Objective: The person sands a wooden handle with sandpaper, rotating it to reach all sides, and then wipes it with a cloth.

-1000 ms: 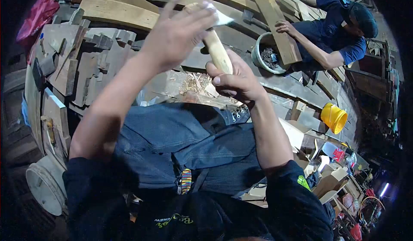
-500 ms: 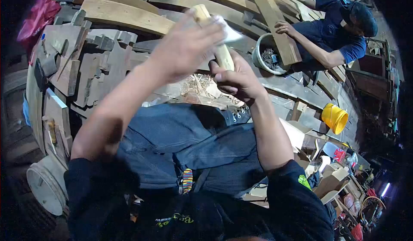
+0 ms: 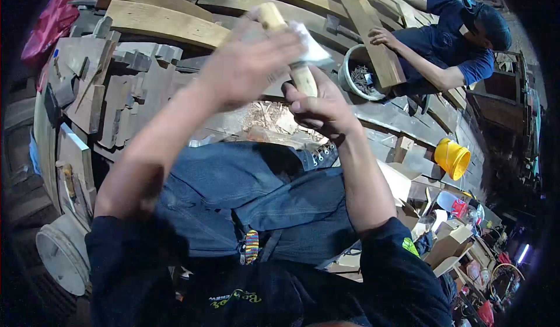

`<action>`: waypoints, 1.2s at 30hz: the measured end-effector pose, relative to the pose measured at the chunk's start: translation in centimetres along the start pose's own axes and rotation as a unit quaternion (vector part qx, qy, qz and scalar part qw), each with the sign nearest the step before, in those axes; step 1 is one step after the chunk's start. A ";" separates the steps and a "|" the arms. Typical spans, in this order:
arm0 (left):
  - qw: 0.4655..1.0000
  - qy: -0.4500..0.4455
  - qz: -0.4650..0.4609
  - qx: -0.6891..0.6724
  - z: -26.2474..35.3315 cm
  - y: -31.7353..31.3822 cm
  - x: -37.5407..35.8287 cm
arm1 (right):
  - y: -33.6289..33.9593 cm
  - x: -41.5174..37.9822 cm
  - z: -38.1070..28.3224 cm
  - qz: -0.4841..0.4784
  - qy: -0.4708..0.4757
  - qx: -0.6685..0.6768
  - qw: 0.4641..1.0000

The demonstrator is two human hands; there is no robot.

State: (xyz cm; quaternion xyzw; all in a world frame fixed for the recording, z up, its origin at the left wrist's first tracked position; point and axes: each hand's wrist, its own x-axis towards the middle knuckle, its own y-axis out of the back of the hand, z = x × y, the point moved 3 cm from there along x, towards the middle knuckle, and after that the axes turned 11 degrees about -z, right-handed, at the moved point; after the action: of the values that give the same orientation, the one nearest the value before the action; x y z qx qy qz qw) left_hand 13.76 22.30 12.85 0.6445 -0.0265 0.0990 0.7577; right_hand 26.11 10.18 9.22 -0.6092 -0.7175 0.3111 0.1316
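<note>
Sandpaper (image 3: 309, 50) and the left hand (image 3: 248, 64) pressing it have slid further along the wooden handle (image 3: 294, 64) than a second ago, leaving the handle's pale far end bare above the knuckles; judging from that, the rubbing stroke is working down the shaft toward the near grip. The left fingers are curled loosely over the white sheet and flattened against the wood, closed enough to pin the sheet but not wrapped fully round. Just right and nearer, the right hand (image 3: 321, 108) has its fingers shut tight about the handle's lower part, thumb across the front, holding it tilted up over the person's denim-covered lap (image 3: 245, 175). Wood shavings (image 3: 268, 117) lie beyond the knees. Planks (image 3: 157, 21) are stacked at the far left. At the far right, another person (image 3: 455, 47) leans on a board beside a grey bucket (image 3: 356, 73), with a yellow bucket (image 3: 452, 159) nearer.
</note>
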 end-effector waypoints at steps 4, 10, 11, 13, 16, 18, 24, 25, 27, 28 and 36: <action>0.994 0.103 0.014 0.033 -1.7 0.2 -0.6 | 0.1 0.5 0.6 -0.072 0.003 -0.009 0.997; 0.999 -0.021 0.000 -0.024 1.0 -0.7 -0.1 | 0.8 0.2 0.4 0.000 0.016 -0.069 0.997; 1.000 0.018 -0.010 -0.010 -0.8 -0.4 -0.2 | -0.3 0.2 -0.3 -0.028 0.004 -0.020 0.999; 0.995 0.091 0.020 0.033 -2.3 0.3 -0.5 | -0.3 0.1 0.0 -0.050 0.003 -0.013 0.999; 0.998 0.055 0.019 -0.032 0.7 0.3 -0.2 | 1.0 0.1 0.6 -0.046 0.018 -0.032 0.998; 0.996 -0.052 -0.015 -0.073 4.2 -0.5 -0.1 | 1.8 -0.7 1.1 0.044 0.093 -0.021 0.994; 0.995 0.100 0.022 0.020 -2.0 1.1 -0.5 | 0.5 0.0 0.1 -0.067 -0.004 0.016 0.998; 0.996 0.084 0.018 0.014 -1.4 0.6 -0.6 | 0.5 0.1 0.2 -0.077 0.000 0.001 0.997; 1.000 0.008 -0.015 0.004 1.1 -0.4 -0.6 | 0.9 -0.1 0.1 -0.027 0.021 -0.037 0.999; 0.996 -0.036 -0.017 -0.085 3.4 -0.2 -0.1 | 1.2 -0.7 0.3 0.036 0.034 -0.056 0.997; 0.992 0.118 0.017 0.045 -3.7 1.0 -1.2 | 0.0 0.3 0.3 -0.090 0.001 -0.009 0.996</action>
State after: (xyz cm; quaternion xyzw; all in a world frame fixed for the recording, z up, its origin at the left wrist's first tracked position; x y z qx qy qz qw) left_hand 12.07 25.93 13.02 0.6614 0.0567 0.1881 0.7238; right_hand 25.86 10.40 8.89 -0.5440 -0.7718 0.2910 0.1538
